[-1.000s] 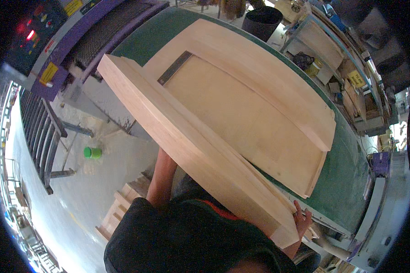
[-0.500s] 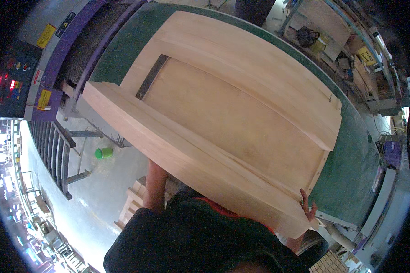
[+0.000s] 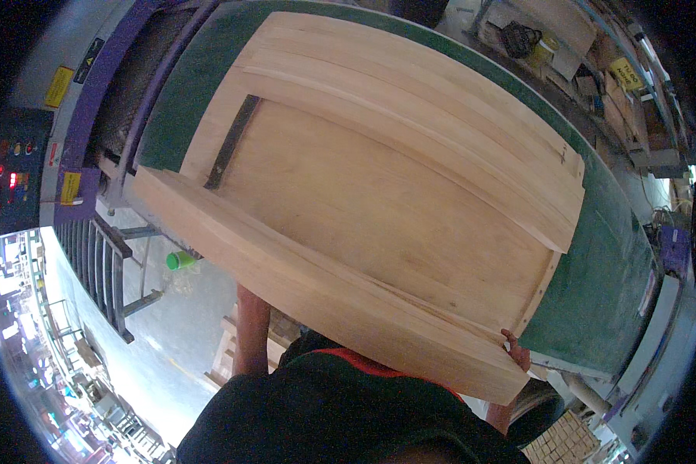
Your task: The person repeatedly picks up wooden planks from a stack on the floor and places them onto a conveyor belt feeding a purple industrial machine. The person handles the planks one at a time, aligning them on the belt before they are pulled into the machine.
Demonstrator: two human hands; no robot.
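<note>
A large pale wooden frame with a recessed panel [image 3: 379, 209] lies over the green belt [image 3: 595, 301], its thick near rail [image 3: 317, 298] overhanging towards me. My left forearm [image 3: 252, 332] reaches up under that rail, and the rail hides the left hand itself. At the rail's right end, my right hand [image 3: 518, 354] is wrapped round the frame's corner with its fingers curled over the top edge. A dark strip [image 3: 233, 141] shows along the left inner side of the panel.
A purple machine [image 3: 127, 100] with a lit control panel [image 3: 11, 174] stands left of the belt. Below it are a slatted metal rack [image 3: 100, 271] and a green-capped container [image 3: 179, 261] on the floor. Stacked wood pieces [image 3: 561, 437] lie at the lower right. Shelving [image 3: 619, 100] stands at the far right.
The near rail has dropped slightly at its left end, and more of the recessed panel shows. My right hand's fingers, spread before, now curl over the frame's end. The view has shifted a little.
</note>
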